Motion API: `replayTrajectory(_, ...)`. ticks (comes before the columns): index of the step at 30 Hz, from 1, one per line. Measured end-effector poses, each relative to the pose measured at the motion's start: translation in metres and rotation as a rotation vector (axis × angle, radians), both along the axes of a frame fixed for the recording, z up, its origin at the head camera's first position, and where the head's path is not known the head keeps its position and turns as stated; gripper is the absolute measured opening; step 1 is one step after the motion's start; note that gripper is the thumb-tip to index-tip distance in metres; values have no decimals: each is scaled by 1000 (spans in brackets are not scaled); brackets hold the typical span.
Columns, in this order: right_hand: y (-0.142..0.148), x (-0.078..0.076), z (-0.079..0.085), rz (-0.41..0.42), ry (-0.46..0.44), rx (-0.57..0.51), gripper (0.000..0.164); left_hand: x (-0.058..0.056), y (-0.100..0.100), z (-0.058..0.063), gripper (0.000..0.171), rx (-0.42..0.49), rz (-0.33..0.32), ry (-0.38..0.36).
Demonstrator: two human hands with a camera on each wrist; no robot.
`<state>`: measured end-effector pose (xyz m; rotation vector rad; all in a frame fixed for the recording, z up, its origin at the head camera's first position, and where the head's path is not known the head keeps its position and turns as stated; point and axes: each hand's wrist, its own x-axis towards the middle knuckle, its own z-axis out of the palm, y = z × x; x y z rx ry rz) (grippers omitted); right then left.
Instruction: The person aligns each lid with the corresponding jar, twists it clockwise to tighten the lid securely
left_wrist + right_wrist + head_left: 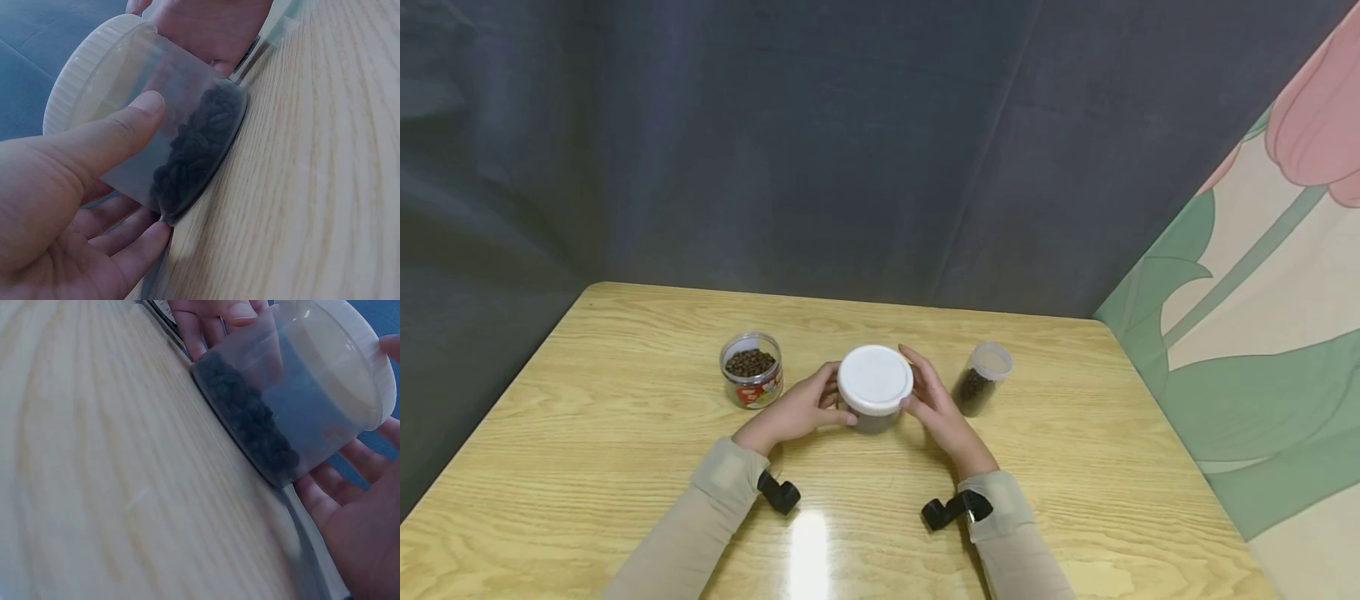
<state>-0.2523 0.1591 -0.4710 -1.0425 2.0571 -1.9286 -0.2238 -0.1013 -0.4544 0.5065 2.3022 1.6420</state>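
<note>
A clear plastic jar with a white ribbed screw lid stands upright at mid-table, dark bean-like pieces covering its bottom. From the left, my left hand holds its side, the thumb across the wall and the fingers curving round near the base. My right hand holds the opposite side. Its thumb is at the lid's rim, while its other fingers reach round the jar's far side.
Left of the hands stands an open jar with a red label and brown pellets inside. A narrow tilted-looking container with a translucent lid and dark contents is just beyond my right hand. Dark curtain closes off the table's far edge.
</note>
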Motion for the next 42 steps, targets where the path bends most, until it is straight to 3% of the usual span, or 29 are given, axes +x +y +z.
replayTrajectory(6, -1, 0, 0, -8, -18, -18, 67, 0, 0, 0, 85, 1, -2, 9)
replayTrajectory(19, -3, 4, 0, -26, -119, -92, 87, 0, 1, -2, 84, -11, -2, 37)
replayTrajectory(32, -1, 2, 0, -36, -38, 11, 68, -2, 1, -4, 84, -21, 2, 17)
replayTrajectory(42, -2, 0, -4, -13, -79, -85, 71, -2, 0, -5, 83, -31, 9, 16)
